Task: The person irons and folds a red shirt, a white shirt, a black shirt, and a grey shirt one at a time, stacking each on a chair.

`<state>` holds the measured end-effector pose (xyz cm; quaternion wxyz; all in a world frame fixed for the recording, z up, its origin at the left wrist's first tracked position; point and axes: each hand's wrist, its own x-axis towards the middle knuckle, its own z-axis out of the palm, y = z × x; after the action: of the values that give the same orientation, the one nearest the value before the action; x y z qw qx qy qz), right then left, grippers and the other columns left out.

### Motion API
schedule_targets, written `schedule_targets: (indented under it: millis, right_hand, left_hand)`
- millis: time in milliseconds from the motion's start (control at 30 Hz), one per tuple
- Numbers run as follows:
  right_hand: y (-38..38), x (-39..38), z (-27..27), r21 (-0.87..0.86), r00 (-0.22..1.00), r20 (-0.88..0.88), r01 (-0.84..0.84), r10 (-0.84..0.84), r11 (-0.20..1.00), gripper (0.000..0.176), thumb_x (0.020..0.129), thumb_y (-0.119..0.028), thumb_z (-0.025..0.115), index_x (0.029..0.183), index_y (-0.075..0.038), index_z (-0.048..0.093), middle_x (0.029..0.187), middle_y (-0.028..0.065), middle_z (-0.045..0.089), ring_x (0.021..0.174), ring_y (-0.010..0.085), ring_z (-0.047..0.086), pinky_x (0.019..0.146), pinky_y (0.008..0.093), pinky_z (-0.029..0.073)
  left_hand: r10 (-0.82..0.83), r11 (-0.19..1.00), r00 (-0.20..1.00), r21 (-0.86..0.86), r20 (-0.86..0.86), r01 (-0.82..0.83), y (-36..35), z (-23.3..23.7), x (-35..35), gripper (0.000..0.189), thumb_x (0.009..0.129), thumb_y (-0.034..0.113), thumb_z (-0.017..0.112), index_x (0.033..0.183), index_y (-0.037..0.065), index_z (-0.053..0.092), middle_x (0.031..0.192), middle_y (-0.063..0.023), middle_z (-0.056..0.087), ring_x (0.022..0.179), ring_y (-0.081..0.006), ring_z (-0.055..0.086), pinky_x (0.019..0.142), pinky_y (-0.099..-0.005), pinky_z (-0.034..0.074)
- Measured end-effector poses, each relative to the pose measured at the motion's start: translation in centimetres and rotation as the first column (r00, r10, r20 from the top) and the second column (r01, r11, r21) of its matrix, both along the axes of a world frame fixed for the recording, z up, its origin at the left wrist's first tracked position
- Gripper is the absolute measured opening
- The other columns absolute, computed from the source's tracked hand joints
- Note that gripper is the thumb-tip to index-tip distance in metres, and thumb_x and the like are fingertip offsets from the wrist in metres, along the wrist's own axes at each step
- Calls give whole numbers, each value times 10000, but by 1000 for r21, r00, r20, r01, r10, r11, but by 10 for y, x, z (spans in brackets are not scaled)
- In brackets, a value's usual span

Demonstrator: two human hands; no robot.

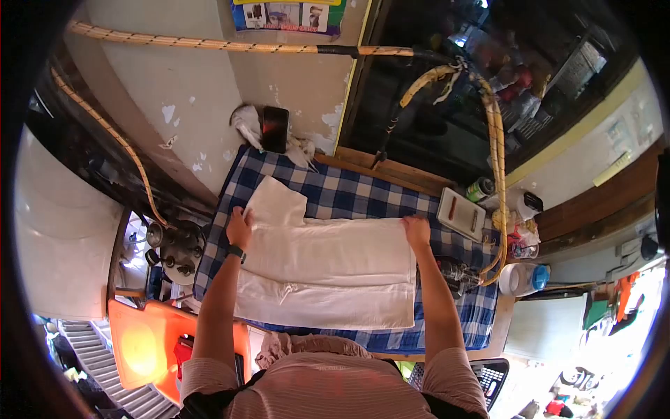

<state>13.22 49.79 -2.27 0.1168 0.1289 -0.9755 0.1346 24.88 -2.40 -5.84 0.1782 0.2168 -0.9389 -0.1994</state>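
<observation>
A white shirt [328, 251] lies spread across a blue-and-white checked cloth [349, 188], with a sleeve jutting out at its upper left. A crease runs along its lower part, with a small bunched spot near the middle. My left hand [239, 227], a dark band on its wrist, is closed on the shirt's left edge just below the sleeve. At the upper right corner, my right hand [417, 232] pinches the shirt's edge. An iron [457, 276] sits on the checked cloth to the right of my right forearm.
A white tray [460, 214] stands at the back right, near a lidded tub [520, 278]. A thick wrapped cord [497, 140] hangs down on the right. A phone [276, 129] leans against the wall. On the left are a metal machine part [178, 248] and an orange chair [139, 342].
</observation>
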Motion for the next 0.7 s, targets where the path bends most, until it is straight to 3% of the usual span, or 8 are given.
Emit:
schedule_targets:
  millis: [100, 167, 233, 300, 367, 433, 600, 700]
  right_hand:
    - [2, -11, 5, 64, 976, 162, 138, -147, 988, 269, 865, -311, 593, 912, -75, 714, 802, 186, 679, 767, 389, 652, 675, 494, 518]
    - [3, -18, 11, -15, 804, 280, 550, -524, 835, 287, 883, -327, 575, 891, -72, 706, 803, 197, 679, 769, 386, 654, 667, 500, 520]
    - [-6, -15, 14, -20, 753, 388, 584, -532, 812, 264, 898, -286, 558, 862, -48, 664, 885, 210, 667, 868, 359, 640, 735, 495, 516]
    - [-15, -7, 0, 83, 864, 6, 501, -503, 861, 223, 900, -226, 539, 971, -24, 601, 964, 222, 614, 961, 375, 582, 819, 488, 488]
    - [-21, -2, 8, 35, 902, -43, 432, -431, 901, 264, 873, -189, 559, 1077, -22, 543, 993, 212, 566, 997, 381, 530, 878, 479, 451]
    - [-21, 3, 17, -130, 993, -52, -112, 106, 985, 289, 833, -179, 601, 1076, -36, 539, 987, 189, 561, 994, 369, 528, 880, 470, 440]
    - [-21, 21, 29, 186, 958, 157, -268, 241, 945, 233, 771, -94, 633, 991, -38, 581, 1027, 179, 539, 1013, 367, 509, 862, 456, 445]
    - [-14, 45, 44, 201, 980, 66, -197, 188, 960, 160, 748, -45, 646, 902, -34, 606, 1023, 163, 533, 992, 353, 513, 869, 444, 449]
  left_hand:
    - [-16, 999, 1000, 44, -20, 17, 1, 17, 4, 170, 984, 261, 474, 969, 94, 504, 916, -126, 592, 860, -351, 581, 755, -477, 458]
    - [11, 999, 995, 42, -104, -7, 6, 20, 3, 173, 985, 267, 471, 933, 105, 499, 892, -110, 590, 839, -341, 586, 728, -470, 459]
    - [-20, 972, 994, -235, -105, -6, 4, 14, 3, 179, 991, 266, 453, 930, 110, 519, 867, -100, 599, 842, -326, 595, 710, -463, 445]
    - [-6, 968, 995, -249, -104, -20, 1, 6, -10, 193, 983, 286, 468, 944, 109, 535, 877, -97, 611, 847, -317, 598, 708, -461, 438]
    - [25, 960, 994, -273, -102, -52, -7, 7, -22, 210, 975, 306, 483, 957, 108, 551, 886, -94, 624, 853, -308, 601, 706, -458, 430]
    - [-19, 987, 999, -158, 45, 26, -2, 23, -35, 304, 932, 386, 550, 987, 92, 602, 907, -96, 652, 868, -284, 610, 745, -449, 428]
    - [-253, 870, 963, 457, 91, 185, -28, 35, -52, 407, 893, 428, 617, 1040, 48, 628, 920, -84, 681, 871, -221, 632, 758, -315, 467]
    - [-311, 583, 948, 800, 61, 140, -28, 78, -29, 340, 899, 322, 650, 1056, 24, 600, 937, -23, 657, 846, -121, 604, 727, -253, 472]
